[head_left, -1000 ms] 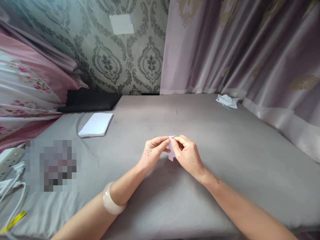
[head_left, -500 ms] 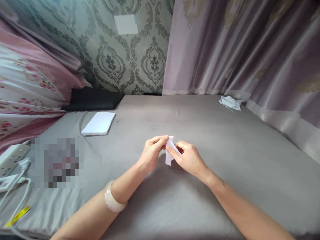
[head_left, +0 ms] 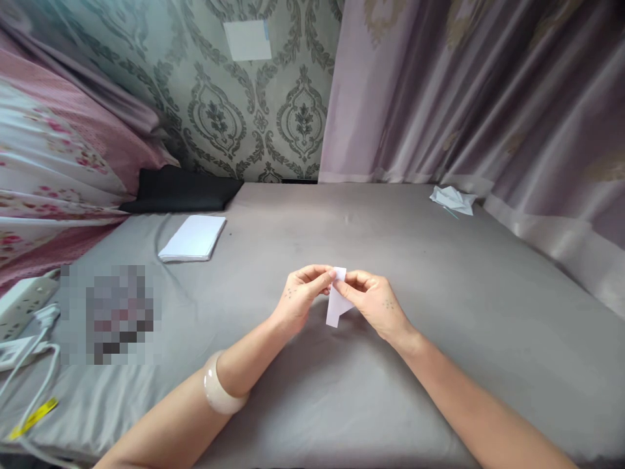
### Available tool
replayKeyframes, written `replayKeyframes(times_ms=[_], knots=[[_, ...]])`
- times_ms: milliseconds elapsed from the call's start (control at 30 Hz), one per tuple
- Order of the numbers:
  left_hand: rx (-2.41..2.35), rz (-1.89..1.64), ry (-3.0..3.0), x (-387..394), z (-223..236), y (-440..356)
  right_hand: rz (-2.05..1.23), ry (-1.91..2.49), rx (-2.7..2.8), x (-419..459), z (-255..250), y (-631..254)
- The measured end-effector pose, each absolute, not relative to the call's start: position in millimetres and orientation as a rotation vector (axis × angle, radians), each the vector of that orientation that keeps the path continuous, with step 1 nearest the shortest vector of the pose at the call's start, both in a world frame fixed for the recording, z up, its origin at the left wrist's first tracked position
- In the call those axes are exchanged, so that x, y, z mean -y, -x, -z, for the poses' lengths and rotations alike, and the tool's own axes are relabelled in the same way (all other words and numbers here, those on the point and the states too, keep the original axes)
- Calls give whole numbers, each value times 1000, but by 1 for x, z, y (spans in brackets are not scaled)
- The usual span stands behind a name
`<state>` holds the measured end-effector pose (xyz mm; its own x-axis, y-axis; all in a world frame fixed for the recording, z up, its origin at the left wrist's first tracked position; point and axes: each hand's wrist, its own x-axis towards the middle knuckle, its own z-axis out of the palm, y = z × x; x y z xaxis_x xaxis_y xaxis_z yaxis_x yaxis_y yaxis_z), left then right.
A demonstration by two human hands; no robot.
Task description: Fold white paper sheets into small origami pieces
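Left hand [head_left: 299, 298] and right hand [head_left: 383, 303] both pinch a folded paper [head_left: 334, 311] over the grey sheet [head_left: 312, 397] before me. Well away lie a paper stack [head_left: 194, 237], rumpled papers [head_left: 453, 198] and a power strip [head_left: 23, 299].

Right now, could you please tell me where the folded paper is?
In the head view, the folded paper is slightly below and right of centre, pinched by the left hand and right hand, over the grey sheet.
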<state>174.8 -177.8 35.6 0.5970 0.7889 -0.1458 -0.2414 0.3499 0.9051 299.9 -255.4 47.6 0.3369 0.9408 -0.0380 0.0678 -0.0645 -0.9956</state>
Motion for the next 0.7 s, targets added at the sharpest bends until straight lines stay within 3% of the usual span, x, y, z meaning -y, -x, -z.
replayKeyframes(times_ms=[700], knots=[[-694,-719,-961,177,-38,-174,-634,1488,1050,256,-45,-294]])
